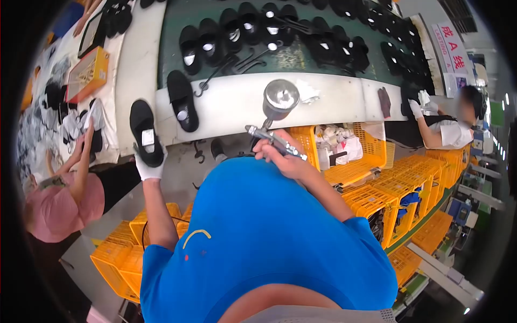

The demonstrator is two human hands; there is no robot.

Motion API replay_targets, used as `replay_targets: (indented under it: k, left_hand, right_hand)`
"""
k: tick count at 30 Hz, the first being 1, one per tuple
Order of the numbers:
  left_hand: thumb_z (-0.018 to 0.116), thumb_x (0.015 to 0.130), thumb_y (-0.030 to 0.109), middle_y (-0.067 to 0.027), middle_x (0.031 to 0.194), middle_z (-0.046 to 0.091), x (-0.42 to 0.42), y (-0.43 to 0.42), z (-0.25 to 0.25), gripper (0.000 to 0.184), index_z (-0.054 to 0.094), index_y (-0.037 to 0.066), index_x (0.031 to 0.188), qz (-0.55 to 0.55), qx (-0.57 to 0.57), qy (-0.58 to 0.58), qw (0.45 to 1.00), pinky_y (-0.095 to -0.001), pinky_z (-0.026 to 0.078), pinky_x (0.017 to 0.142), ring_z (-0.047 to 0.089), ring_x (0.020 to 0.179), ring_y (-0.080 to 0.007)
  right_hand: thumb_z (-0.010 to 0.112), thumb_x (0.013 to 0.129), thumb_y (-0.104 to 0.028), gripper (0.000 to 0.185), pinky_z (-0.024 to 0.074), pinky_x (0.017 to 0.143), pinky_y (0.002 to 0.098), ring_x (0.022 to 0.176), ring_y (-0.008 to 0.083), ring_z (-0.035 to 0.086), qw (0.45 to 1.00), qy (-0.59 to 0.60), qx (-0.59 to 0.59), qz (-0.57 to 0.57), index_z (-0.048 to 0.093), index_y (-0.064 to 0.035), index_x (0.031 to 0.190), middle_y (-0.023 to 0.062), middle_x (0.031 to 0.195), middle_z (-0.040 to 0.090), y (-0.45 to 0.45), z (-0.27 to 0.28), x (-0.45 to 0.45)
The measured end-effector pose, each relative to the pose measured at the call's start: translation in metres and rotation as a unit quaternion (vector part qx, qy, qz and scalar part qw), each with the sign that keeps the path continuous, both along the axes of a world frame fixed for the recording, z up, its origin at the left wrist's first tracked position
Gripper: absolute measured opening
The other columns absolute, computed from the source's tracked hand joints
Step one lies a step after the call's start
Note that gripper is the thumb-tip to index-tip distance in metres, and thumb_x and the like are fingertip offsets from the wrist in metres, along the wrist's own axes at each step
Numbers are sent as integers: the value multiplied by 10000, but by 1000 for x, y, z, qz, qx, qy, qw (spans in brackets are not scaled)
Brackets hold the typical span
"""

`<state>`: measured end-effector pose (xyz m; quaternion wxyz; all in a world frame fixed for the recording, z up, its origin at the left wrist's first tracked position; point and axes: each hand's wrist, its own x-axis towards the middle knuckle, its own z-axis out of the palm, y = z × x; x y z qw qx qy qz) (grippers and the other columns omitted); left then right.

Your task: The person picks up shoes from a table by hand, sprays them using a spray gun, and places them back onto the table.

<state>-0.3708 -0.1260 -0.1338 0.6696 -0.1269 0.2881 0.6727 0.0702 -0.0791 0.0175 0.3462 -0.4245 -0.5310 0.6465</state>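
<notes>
My left hand [149, 168], in a white glove, grips a black slip-on shoe [142, 116] by its heel end. The shoe's toe points away from me, and a white label shows inside it. My bare right hand [288, 160] is wrapped around a spray gun [276, 141] in front of my blue shirt. A round metal cup [280, 97] sits on top of the gun. Between my hands, a second black shoe [182, 102] lies on the white work surface [231, 102].
Rows of black shoes [249, 24] and black hangers [245, 64] lie on the green belt [169, 32]. Yellow crates [371, 202] stand to my right; one holds white scraps. A person in pink [70, 202] works at left, another person [455, 134] at far right.
</notes>
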Motion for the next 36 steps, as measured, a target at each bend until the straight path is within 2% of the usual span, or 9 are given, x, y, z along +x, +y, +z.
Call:
replay_targets:
  k: [2,3,5,8,12,20,23,24,36]
  left_hand:
    - [467,1010,489,-115,1377,576,7,1,18,546,515,114,1404,-16,40,-3,999,-528,429,1034,551,1237,-319]
    - [443,1018,423,-131,1384,564,-20,-4,-31,525,482,94,1424,-112,112,154,975,-557,408,1055,542,1248,-329]
    - [422,1019,448,-146,1384,562,1,8,6,553,471,88,1437,-55,100,-17,993,-564,399,1061,550,1239,-332]
    - [412,991,615,-190,1342,588,5,21,17,703,492,67,1425,-108,90,-98,985,-539,451,999,588,1160,-383]
    - [394,987,641,-233,1301,594,9,31,34,742,481,50,1428,-173,112,-127,970,-477,530,857,631,1058,-379]
    - [436,988,608,-210,1317,587,9,31,38,694,487,77,1432,-181,105,-168,963,-509,499,910,589,1129,-386]
    - [427,1000,586,-189,1343,583,10,28,38,657,491,96,1434,-186,117,-164,962,-526,492,927,576,1161,-389]
    - [420,1006,578,-174,1352,584,11,28,39,639,494,111,1434,-180,108,-166,964,-526,495,928,580,1160,-386]
    - [397,1023,560,-164,1361,588,8,23,42,613,490,120,1439,-177,72,-138,972,-527,503,947,591,1185,-373]
  right_hand:
    - [598,989,-109,99,531,676,247,765,94,662,1000,-2,-19,2,571,-35,1049,69,877,713,4,-4,-27]
    - [602,987,-113,102,529,675,245,760,87,653,999,-20,-40,6,569,-36,1045,65,851,710,8,-1,-41]
    - [618,980,-120,100,517,684,245,761,78,632,999,-37,-18,5,575,-36,1012,52,827,706,19,2,-75]
    - [639,970,-130,108,496,734,238,794,72,608,999,-32,30,17,600,-31,985,35,861,693,37,-11,-118]
    - [700,946,-227,196,479,678,237,728,65,596,995,-84,56,27,644,-40,946,11,785,659,56,-11,-169]
    - [727,913,-365,316,473,641,295,636,128,534,986,-119,87,77,656,-60,954,45,728,627,76,-44,-221]
    - [727,909,-379,322,472,635,297,621,135,523,982,-148,78,85,667,-64,935,38,696,622,75,-40,-231]
    - [735,925,-304,263,508,659,262,711,79,642,981,-166,54,85,667,-51,897,17,757,701,74,-34,-234]
    - [768,893,-328,285,492,603,280,607,111,613,969,-220,96,61,668,-61,890,38,674,669,70,-39,-243]
